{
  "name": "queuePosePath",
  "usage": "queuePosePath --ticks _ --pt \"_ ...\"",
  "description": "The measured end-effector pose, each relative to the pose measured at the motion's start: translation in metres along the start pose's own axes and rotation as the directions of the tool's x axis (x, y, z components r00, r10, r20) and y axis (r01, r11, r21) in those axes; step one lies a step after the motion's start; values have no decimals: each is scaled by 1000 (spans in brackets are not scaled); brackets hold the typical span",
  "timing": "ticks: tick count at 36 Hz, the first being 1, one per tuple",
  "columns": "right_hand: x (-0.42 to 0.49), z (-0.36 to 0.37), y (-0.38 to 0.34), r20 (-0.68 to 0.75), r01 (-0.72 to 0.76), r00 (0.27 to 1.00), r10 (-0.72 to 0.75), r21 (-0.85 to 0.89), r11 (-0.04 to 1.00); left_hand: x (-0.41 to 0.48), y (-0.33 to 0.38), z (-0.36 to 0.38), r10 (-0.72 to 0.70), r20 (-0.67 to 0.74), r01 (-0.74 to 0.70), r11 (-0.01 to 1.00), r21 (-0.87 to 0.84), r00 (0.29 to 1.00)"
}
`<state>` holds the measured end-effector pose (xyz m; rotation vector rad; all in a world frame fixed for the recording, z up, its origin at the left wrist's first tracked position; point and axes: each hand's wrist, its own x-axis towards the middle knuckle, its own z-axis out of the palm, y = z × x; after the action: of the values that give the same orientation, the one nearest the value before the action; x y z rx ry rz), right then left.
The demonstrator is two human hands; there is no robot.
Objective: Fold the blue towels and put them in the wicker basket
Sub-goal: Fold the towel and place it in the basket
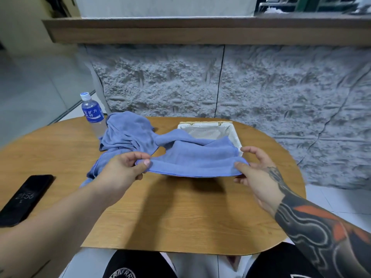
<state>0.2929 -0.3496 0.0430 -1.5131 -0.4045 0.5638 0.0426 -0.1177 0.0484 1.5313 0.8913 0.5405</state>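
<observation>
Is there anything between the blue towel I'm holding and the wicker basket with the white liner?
Nothing visible blocks it. The blue towel, held by the left hand and right hand, hangs directly before the white-lined wicker basket, partly covering its near rim.

The held blue towel (192,159) covers the near wall and most of the inside of the wicker basket (204,125), so only the far rim and part of the white lining show, and whatever lies in the basket cannot be told. Its far end runs into the crumpled towel heap (126,133), and where one cloth ends and the next begins is unclear. The heap hides the lower right of the water bottle (92,113). The phone (26,199) is cut by the left edge, its screen digits too blurred to read. The left hand (124,169) hides a corner of the towel; the fingers of the right hand (255,171) below the cloth are partly out of sight. Both forearms leave the frame, and the tabletop (170,217) hides most of the lap.
</observation>
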Motion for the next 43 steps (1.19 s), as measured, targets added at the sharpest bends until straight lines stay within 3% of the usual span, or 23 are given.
queuePosePath --ticks 4,9,13,17,23,27,35,43 --pt "-1 -5 -13 29 16 999 -15 -16 1000 -14 17 -1 30 48 -33 998 50 998" --pt "0 -21 -34 194 130 975 -104 -130 983 -21 37 -2 169 -88 -150 971 187 982" --pt "-2 -29 -53 247 300 941 -231 -293 908 -18 49 -6 289 -107 -240 913 331 951" --pt "-10 -25 -73 182 459 886 -426 -474 751 -20 64 -8 419 -174 -314 847 430 891" --pt "-13 -23 -98 23 518 832 -555 -392 760 -29 95 -2 537 -262 -441 828 347 802" --pt "-17 -25 -116 26 585 780 -625 -384 715 -32 111 -3 561 -331 -485 826 288 759" --pt "-27 -19 -144 -5 637 770 -638 -43 769 -45 140 -1 641 -358 -643 755 129 679" --pt "-27 -15 -149 -69 650 760 -647 106 752 -45 148 9 619 -410 -676 737 9 670"
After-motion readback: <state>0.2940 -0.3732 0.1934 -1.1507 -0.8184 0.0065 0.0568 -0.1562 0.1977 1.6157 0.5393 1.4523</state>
